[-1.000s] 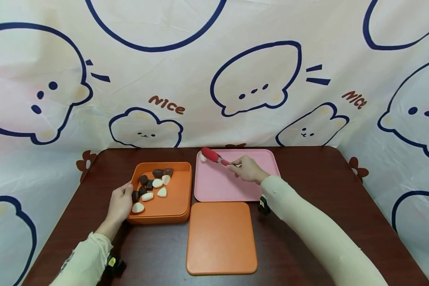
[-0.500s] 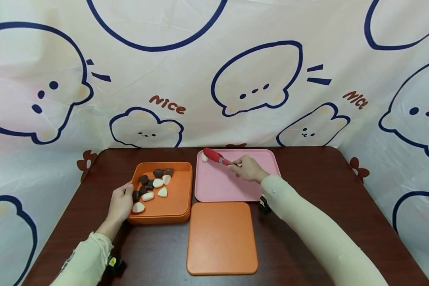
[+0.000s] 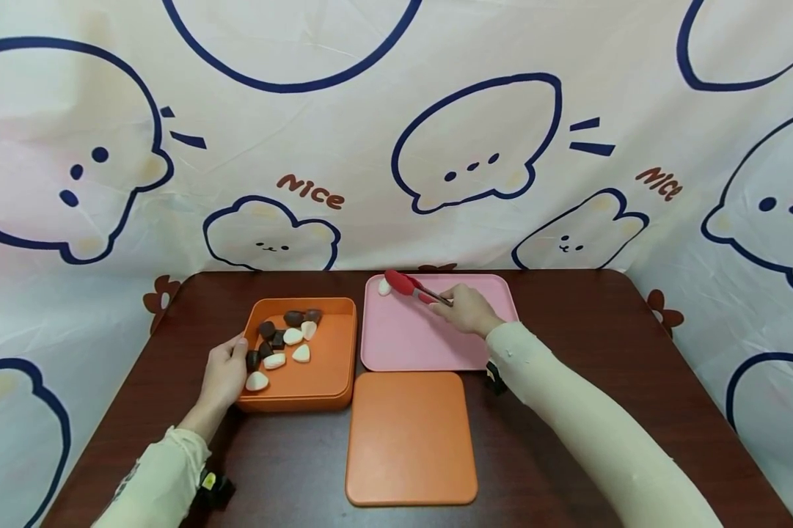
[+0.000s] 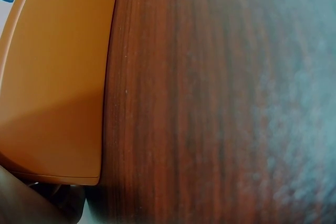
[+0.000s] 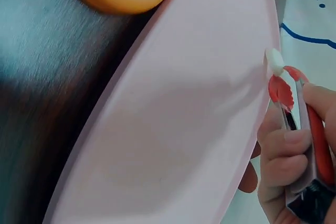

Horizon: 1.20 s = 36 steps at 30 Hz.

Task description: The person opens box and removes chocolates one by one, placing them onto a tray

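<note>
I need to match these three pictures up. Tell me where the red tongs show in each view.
Head: the red tongs are above centre, over the far left corner of the pink tray, held by the right hand, tips by a white piece.
Left wrist: not in it.
Right wrist: the tongs are at the right edge.
Shared landmark: the white piece on the tray.

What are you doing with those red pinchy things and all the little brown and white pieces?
A person's right hand holds red tongs over the far left corner of the pink tray. One white piece lies on the tray right at the tong tips. The left hand grips the edge of the orange box, which holds the other brown and white pieces. The orange lid lies flat on the table in front of the tray.
</note>
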Each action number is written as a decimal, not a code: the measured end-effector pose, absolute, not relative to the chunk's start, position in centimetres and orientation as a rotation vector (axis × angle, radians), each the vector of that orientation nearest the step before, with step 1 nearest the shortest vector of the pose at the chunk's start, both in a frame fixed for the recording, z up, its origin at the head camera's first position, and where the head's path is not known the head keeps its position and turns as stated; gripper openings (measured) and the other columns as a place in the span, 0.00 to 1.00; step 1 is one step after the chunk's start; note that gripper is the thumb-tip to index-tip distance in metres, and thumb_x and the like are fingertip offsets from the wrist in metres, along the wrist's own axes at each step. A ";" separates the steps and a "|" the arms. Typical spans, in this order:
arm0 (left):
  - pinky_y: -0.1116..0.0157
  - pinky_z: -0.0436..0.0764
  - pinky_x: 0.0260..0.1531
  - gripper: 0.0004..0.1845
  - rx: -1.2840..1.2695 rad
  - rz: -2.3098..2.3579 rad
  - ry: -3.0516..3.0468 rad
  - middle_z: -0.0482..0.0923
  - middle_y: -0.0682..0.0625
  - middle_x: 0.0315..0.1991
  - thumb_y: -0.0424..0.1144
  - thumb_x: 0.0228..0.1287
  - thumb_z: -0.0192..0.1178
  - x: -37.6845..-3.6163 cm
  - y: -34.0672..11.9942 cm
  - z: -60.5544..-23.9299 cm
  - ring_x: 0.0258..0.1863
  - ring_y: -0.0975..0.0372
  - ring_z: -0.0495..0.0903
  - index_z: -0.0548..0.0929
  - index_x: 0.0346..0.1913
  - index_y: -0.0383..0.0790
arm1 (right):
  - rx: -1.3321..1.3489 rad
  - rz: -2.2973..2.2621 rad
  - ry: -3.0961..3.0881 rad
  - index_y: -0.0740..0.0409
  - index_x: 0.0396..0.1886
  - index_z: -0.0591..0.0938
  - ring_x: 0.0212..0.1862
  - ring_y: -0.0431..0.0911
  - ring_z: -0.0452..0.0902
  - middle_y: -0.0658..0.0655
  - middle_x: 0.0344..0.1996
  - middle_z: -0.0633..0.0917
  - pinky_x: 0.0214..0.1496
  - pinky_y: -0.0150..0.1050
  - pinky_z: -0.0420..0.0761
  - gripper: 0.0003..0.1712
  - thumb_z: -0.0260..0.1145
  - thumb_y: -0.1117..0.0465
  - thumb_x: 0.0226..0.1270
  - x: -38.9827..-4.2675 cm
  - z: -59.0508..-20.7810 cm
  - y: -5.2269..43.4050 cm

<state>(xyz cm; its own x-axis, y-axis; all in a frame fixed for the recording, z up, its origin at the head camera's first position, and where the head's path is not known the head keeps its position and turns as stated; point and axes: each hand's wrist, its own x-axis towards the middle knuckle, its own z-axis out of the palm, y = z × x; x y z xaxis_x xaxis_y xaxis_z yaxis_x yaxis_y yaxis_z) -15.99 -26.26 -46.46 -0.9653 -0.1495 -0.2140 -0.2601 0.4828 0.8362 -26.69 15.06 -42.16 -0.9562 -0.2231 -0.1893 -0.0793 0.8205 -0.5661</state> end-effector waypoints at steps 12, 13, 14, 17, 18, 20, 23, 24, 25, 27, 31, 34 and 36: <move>0.41 0.53 0.78 0.31 -0.365 1.492 2.610 0.48 0.37 0.81 0.49 0.84 0.27 -15.9 -26.3 -46.5 0.81 0.43 0.47 0.50 0.80 0.35 | -0.185 -0.798 2.851 0.53 0.55 0.85 0.23 0.44 0.73 0.52 0.24 0.81 0.23 0.33 0.68 0.24 0.68 0.43 0.69 -26.0 -41.6 15.9; 0.41 0.53 0.78 0.31 -0.370 1.491 2.608 0.48 0.37 0.81 0.49 0.84 0.27 -15.8 -26.3 -46.5 0.81 0.43 0.47 0.50 0.80 0.35 | -0.195 -0.813 2.857 0.52 0.55 0.85 0.22 0.44 0.73 0.52 0.22 0.80 0.23 0.32 0.68 0.23 0.68 0.43 0.69 -25.9 -41.7 16.0; 0.41 0.53 0.78 0.31 -0.374 1.491 2.610 0.49 0.36 0.81 0.49 0.84 0.27 -15.8 -26.4 -46.5 0.81 0.43 0.47 0.50 0.80 0.35 | -0.209 -0.831 2.862 0.52 0.53 0.85 0.22 0.44 0.72 0.51 0.21 0.79 0.22 0.32 0.68 0.22 0.68 0.43 0.69 -25.8 -41.6 16.1; 0.41 0.53 0.78 0.32 -0.382 1.487 2.605 0.48 0.36 0.81 0.49 0.84 0.26 -15.7 -26.4 -46.5 0.81 0.42 0.47 0.50 0.80 0.34 | -0.260 -0.883 2.883 0.53 0.45 0.85 0.20 0.43 0.71 0.50 0.18 0.77 0.22 0.33 0.68 0.19 0.68 0.43 0.69 -25.4 -41.6 16.4; 0.41 0.52 0.78 0.32 -0.380 1.486 2.604 0.48 0.36 0.81 0.50 0.84 0.26 -15.7 -26.5 -46.5 0.81 0.42 0.46 0.50 0.80 0.34 | -0.270 -0.897 2.891 0.53 0.44 0.85 0.20 0.44 0.71 0.50 0.18 0.77 0.22 0.33 0.68 0.19 0.68 0.43 0.69 -25.3 -41.5 16.5; 0.41 0.52 0.78 0.32 -0.375 1.489 2.607 0.48 0.35 0.81 0.49 0.84 0.26 -15.8 -26.5 -46.4 0.81 0.42 0.46 0.50 0.80 0.33 | -0.287 -0.924 2.905 0.54 0.43 0.85 0.20 0.44 0.71 0.50 0.17 0.76 0.22 0.33 0.69 0.19 0.68 0.43 0.69 -25.0 -41.3 16.5; 0.41 0.52 0.78 0.32 -0.365 1.492 2.612 0.49 0.35 0.81 0.49 0.84 0.26 -15.8 -26.4 -46.3 0.81 0.42 0.47 0.50 0.80 0.33 | -0.303 -0.942 2.920 0.53 0.47 0.84 0.20 0.44 0.71 0.50 0.18 0.77 0.22 0.33 0.69 0.20 0.68 0.43 0.69 -24.6 -40.9 16.5; 0.41 0.52 0.78 0.32 -0.362 1.491 2.615 0.49 0.35 0.81 0.49 0.84 0.26 -15.8 -26.4 -46.3 0.81 0.42 0.47 0.50 0.80 0.33 | -0.308 -0.949 2.924 0.53 0.48 0.84 0.20 0.44 0.71 0.51 0.18 0.77 0.22 0.33 0.69 0.20 0.69 0.44 0.69 -24.5 -40.8 16.5; 0.41 0.52 0.78 0.32 -0.362 1.488 2.617 0.49 0.35 0.80 0.48 0.84 0.26 -15.8 -26.3 -46.3 0.81 0.42 0.47 0.50 0.80 0.33 | -0.318 -0.957 2.925 0.53 0.48 0.84 0.20 0.44 0.71 0.51 0.18 0.77 0.22 0.34 0.69 0.20 0.69 0.44 0.69 -24.3 -40.7 16.3; 0.41 0.53 0.78 0.31 -0.365 1.484 2.615 0.49 0.35 0.80 0.48 0.84 0.26 -15.8 -26.3 -46.3 0.81 0.42 0.47 0.50 0.80 0.33 | -0.343 -0.964 2.928 0.53 0.48 0.84 0.21 0.45 0.72 0.52 0.19 0.78 0.23 0.34 0.70 0.19 0.69 0.44 0.68 -24.0 -40.3 16.0; 0.41 0.53 0.77 0.31 -0.367 1.480 2.614 0.50 0.35 0.80 0.48 0.84 0.27 -15.9 -26.2 -46.3 0.81 0.42 0.48 0.51 0.80 0.33 | -0.397 -0.943 2.938 0.52 0.48 0.85 0.24 0.45 0.74 0.51 0.22 0.81 0.26 0.35 0.72 0.21 0.70 0.42 0.67 -22.9 -39.6 15.0; 0.41 0.53 0.77 0.31 -0.364 1.486 2.625 0.50 0.35 0.80 0.48 0.85 0.27 -16.0 -26.1 -46.2 0.81 0.42 0.49 0.51 0.80 0.33 | -0.468 -0.849 2.959 0.51 0.50 0.85 0.25 0.43 0.75 0.49 0.24 0.82 0.28 0.34 0.74 0.24 0.69 0.39 0.67 -22.0 -38.9 14.0; 0.41 0.53 0.78 0.31 -0.365 1.490 2.631 0.51 0.35 0.80 0.47 0.85 0.27 -16.1 -26.1 -46.2 0.80 0.42 0.49 0.52 0.80 0.32 | -0.536 -0.768 2.979 0.51 0.49 0.85 0.25 0.43 0.74 0.48 0.23 0.82 0.27 0.34 0.73 0.24 0.68 0.38 0.67 -21.4 -38.6 13.4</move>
<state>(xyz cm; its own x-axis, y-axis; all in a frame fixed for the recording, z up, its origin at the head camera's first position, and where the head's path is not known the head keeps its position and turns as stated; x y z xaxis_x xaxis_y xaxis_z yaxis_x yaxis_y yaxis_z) -16.06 -26.07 -46.21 -0.9667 -0.1599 -0.1998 -0.2536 0.4936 0.8319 -21.38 13.41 -38.56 -0.9409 -0.3322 0.0662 -0.3228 0.8200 -0.4726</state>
